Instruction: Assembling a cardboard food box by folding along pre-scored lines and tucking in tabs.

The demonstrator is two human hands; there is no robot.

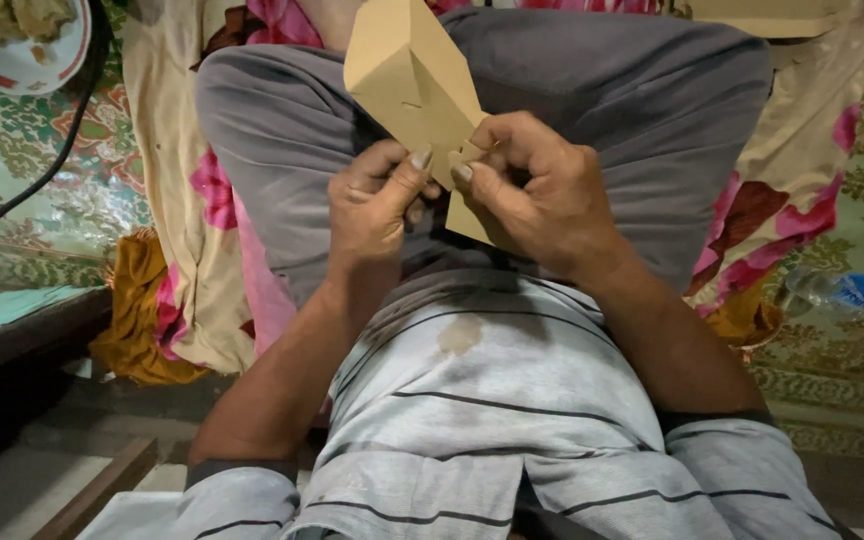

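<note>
You sit with your knees drawn up under grey trousers (592, 90), holding a piece of tan card (407, 85) over your lap, midway through folding it. Your left hand (377, 205) pinches the card's lower edge, its fingers (414, 165) pressed together on it with the thumb on top; your right hand (542, 190) closes on the same edge from the other side, its fingertips (464, 172) clamped on a small tab where the card narrows. Judging by its shape, the upper part already looks folded: it rises from your hands as a hollow sleeve with a crisp crease down its length and a short slit cut in one face. What looks left is the lower end, where the tabs under your thumbs are not yet tucked in and a flat flap pokes out beneath your right hand. Whether the far end of the sleeve is closed cannot be told from here. Another flat piece of the same tan card (762, 15) lies beyond your knees at the top edge. Around you spreads a flowered cloth (177, 150) of cream, pink and red over a green patterned mat (22, 170). A plate (22, 45) with food sits at the upper left, a black cable (52, 160) runs past it, and a clear plastic bottle (832, 290) lies on its side by your right elbow.
</note>
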